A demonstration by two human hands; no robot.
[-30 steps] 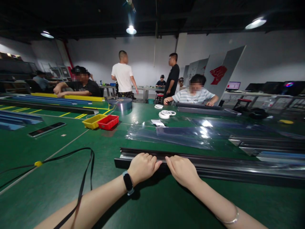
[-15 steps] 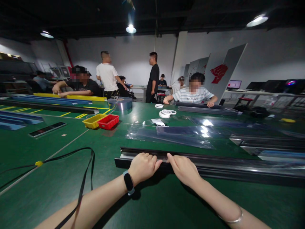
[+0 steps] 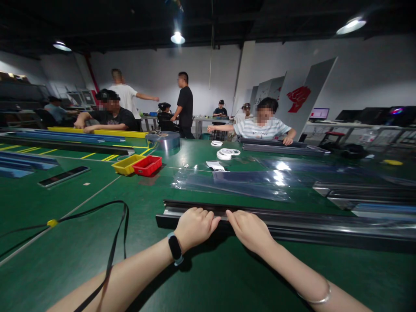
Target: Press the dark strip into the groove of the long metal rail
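Left: blue rails (image 3: pixel 27 166) on green tabletop (image 3: pixel 146 190), phone (image 3: pixel 64 177) just right of them, black cord (image 3: pixel 114 249) w/ yellow slider (image 3: pixel 52 223) nearer. Next, yellow bin (image 3: pixel 128 166) & red bin (image 3: pixel 147 166), side by side, mid-dist. Near ctr: L hand (image 3: pixel 196 227), watch (image 3: pixel 174 248) on wrist, grip closed on near edge of black rail (image 3: pixel 292 223), approx. at its left end; rail lies on tabletop, channel up, running to right edge. Beyond it, clear film (image 3: pixel 240 185), then white rings (image 3: pixel 224 157). R hand (image 3: pixel 251 232), bangle (image 3: pixel 320 299) on arm, curled onto same rail just right of L hand; fingertips hidden, can't tell if its grip's clenched. Far right, person (image 3: pixel 263 128) in striped tee behind dk rails (image 3: pixel 279 147). Right edge: more black rails (image 3: pixel 373 190).
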